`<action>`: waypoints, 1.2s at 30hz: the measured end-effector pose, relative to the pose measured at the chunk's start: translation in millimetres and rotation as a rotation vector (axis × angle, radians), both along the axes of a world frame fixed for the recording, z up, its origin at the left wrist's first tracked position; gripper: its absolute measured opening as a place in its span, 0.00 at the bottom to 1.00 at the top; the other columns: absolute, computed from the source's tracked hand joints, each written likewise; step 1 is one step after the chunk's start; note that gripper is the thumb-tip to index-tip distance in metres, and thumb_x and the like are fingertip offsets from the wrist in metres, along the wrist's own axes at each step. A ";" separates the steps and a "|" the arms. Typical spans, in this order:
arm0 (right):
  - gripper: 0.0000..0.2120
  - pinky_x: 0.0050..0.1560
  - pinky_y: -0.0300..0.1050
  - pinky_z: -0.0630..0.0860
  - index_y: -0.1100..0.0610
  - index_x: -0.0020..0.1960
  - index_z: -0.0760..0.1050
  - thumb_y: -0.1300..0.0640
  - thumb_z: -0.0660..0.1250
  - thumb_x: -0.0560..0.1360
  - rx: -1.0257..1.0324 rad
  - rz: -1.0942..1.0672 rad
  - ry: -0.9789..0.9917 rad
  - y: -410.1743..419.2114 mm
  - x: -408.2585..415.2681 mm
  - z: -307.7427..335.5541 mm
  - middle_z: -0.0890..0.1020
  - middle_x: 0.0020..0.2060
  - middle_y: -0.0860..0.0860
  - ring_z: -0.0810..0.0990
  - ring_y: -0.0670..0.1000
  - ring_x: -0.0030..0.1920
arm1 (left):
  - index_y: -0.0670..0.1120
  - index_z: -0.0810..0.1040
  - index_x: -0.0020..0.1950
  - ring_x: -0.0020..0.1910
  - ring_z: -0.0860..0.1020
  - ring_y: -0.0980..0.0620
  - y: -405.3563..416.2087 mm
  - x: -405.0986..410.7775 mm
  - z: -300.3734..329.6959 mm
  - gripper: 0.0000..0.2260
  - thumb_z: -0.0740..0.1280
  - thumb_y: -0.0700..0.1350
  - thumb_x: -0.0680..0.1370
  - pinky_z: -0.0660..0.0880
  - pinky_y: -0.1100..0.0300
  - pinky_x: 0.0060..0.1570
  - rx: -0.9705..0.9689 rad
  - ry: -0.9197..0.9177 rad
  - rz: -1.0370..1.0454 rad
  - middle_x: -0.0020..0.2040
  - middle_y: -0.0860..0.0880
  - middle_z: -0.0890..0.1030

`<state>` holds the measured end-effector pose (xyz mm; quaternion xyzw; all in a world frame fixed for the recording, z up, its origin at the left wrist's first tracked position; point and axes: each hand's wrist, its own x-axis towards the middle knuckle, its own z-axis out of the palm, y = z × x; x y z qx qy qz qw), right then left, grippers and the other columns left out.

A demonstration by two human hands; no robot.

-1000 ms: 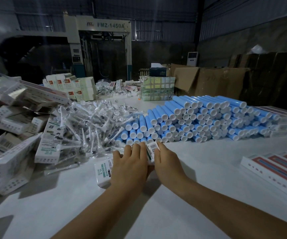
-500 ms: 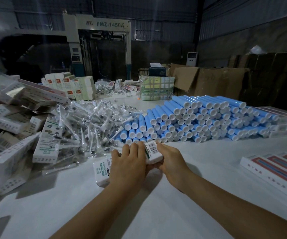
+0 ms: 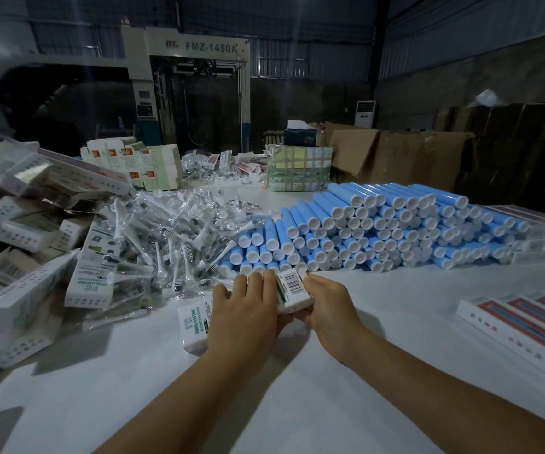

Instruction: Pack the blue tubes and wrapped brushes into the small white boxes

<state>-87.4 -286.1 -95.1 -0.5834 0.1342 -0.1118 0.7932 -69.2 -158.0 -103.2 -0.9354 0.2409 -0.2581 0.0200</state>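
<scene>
Left hand: left hand (image 3: 246,309) lies near the middle of the white table (image 3: 395,322), fingers curled over one small white box; its palm hides most of that box's top.
Right hand: right hand (image 3: 325,304) sits just beside it, thumb and fingers pinching the right end of the same box.
Held box: small white box (image 3: 292,291) is tipped up between both hands, barcode panel facing the camera. Whether its flap is closed cannot be told.
Second box: another white box with green lettering (image 3: 194,324) lies flat on the table, partly under the left wrist.
Blue tubes: blue tubes (image 3: 379,231) are stacked in a long pile with white caps toward the viewer, just beyond the hands and running off to the right.
Wrapped brushes: wrapped brushes (image 3: 172,240) form a loose heap in clear plastic, left of the tubes and far-left of the hands.
Box heap: pile of white boxes (image 3: 19,257) fills the left edge; which are filled is impossible to tell.
Flat cartons: red-striped flat cartons (image 3: 523,316) sit at the near right edge.
Background: large machine (image 3: 192,93) and brown cardboard cartons (image 3: 412,158) stand at the far side.
Progress: judging by the big supplies of tubes and brushes left, packing appears far from finished; this box looks like one unit among many.
</scene>
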 end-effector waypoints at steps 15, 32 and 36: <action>0.13 0.36 0.46 0.80 0.59 0.48 0.81 0.62 0.57 0.78 -0.108 -0.010 -0.047 3.2 0.5 -4.3 0.84 0.43 0.58 0.84 0.53 0.42 | 0.43 0.54 0.76 0.64 0.68 0.43 -0.2 4.7 -5.9 0.31 0.49 0.62 0.81 0.65 0.48 0.58 0.035 -0.037 0.011 0.67 0.45 0.69; 0.09 0.39 0.35 0.74 0.56 0.37 0.74 0.67 0.66 0.72 -0.814 -0.233 -0.266 1.1 -2.4 -12.4 0.78 0.39 0.51 0.77 0.46 0.40 | 0.44 0.62 0.71 0.58 0.72 0.46 7.9 6.8 -2.0 0.32 0.58 0.65 0.76 0.68 0.49 0.52 0.017 -0.059 0.138 0.62 0.46 0.72; 0.12 0.35 0.30 0.67 0.55 0.35 0.71 0.69 0.65 0.71 -0.905 -0.254 -0.349 3.0 -4.9 -12.4 0.73 0.35 0.48 0.72 0.42 0.36 | 0.42 0.78 0.60 0.45 0.78 0.46 10.3 2.8 -0.7 0.31 0.71 0.64 0.67 0.73 0.50 0.40 0.023 -0.133 0.093 0.49 0.46 0.79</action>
